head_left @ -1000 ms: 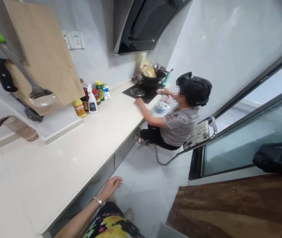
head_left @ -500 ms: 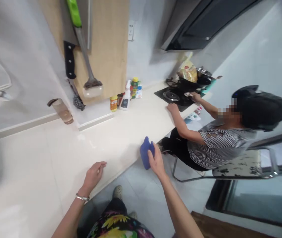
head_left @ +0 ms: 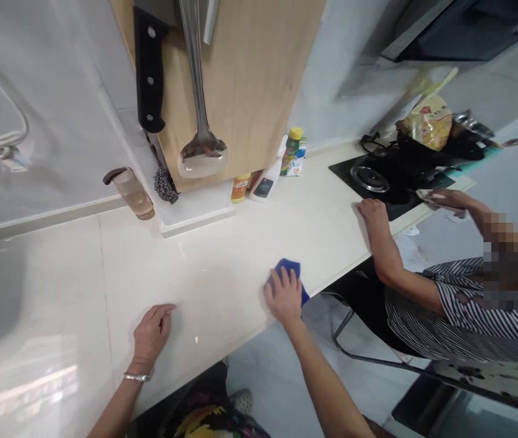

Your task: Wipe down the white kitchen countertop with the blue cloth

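A blue cloth lies on the white countertop at its front edge. Spread over it, my right hand presses the cloth against the surface, hiding part of it; one corner pokes out toward the edge. Farther left, my left hand rests on the countertop, fingers loosely stretched and nothing in them. A bracelet circles that wrist.
At the right, a seated person holds a whitish cloth by the black cooktop. Several bottles, including a spray bottle, line the wall. A cleaver and a ladle hang over a wooden board. A tumbler stands left.
My right hand has brought the blue cloth from beyond the counter's edge down onto the countertop. My left hand has shifted slightly left. The view has moved closer to the counter.
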{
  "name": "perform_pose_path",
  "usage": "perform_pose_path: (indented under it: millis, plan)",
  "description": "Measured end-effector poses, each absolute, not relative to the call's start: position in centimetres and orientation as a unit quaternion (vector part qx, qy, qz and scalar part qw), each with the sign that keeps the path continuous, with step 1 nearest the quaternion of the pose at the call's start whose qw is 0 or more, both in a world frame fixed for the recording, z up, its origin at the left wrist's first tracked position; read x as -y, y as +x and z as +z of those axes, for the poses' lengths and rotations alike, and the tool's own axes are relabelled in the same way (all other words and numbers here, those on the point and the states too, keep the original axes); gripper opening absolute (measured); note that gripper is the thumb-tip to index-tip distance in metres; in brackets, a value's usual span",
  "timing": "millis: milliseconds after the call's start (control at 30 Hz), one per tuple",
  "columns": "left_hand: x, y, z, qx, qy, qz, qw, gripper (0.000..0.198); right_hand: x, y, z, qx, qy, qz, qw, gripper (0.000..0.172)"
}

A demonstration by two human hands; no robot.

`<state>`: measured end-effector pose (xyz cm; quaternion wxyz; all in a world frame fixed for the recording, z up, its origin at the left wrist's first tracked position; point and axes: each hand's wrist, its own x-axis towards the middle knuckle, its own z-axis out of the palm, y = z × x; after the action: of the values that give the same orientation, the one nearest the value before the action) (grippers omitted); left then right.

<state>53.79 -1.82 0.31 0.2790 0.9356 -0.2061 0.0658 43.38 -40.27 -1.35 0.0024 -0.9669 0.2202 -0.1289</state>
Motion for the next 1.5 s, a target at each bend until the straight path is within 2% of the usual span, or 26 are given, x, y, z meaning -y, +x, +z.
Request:
perform_pose_path:
  millis: [200, 400, 567, 800, 1000, 1200, 1367, 1500]
  plan:
    - [1.6, 54.0, 0.3, 0.208, 0.93, 0.059, 0.298, 0.03, 49.6, 46.8, -2.0, -0.376, -0.915, -0.147, -0.022, 0.064]
    - [1.7, 54.1, 0.8, 0.208, 0.927, 0.04, 0.309, 0.029, 52.0, 51.2, -2.3, -0.432, -0.888, -0.156, -0.013, 0.063]
    - [1.5, 54.3, 1.1, 0.202, 0.933, 0.022, 0.298, 0.029, 47.4, 58.6, -1.3, -0.391, -0.912, -0.116, 0.032, 0.065]
    - [1.2, 54.4, 0.9, 0.221, 0.925, 0.023, 0.308, 0.028, 34.6, 65.7, 1.4, -0.167, -0.978, -0.065, 0.105, 0.062]
    - [1.2, 54.2, 0.8, 0.207, 0.931, 0.002, 0.301, 0.029, 26.2, 62.3, 2.3, 0.037, -0.985, -0.034, 0.165, 0.064]
    - [1.4, 54.3, 1.3, 0.207, 0.931, 0.017, 0.3, 0.029, 21.4, 52.9, 2.6, 0.138, -0.966, -0.027, 0.217, 0.067]
    - [1.4, 54.6, 1.0, 0.203, 0.933, 0.036, 0.295, 0.029, 22.6, 44.5, 2.2, 0.135, -0.961, -0.037, 0.237, 0.066]
    - [1.4, 55.0, 0.5, 0.197, 0.934, 0.042, 0.294, 0.03, 28.6, 41.4, 1.6, 0.02, -0.976, -0.052, 0.209, 0.06]
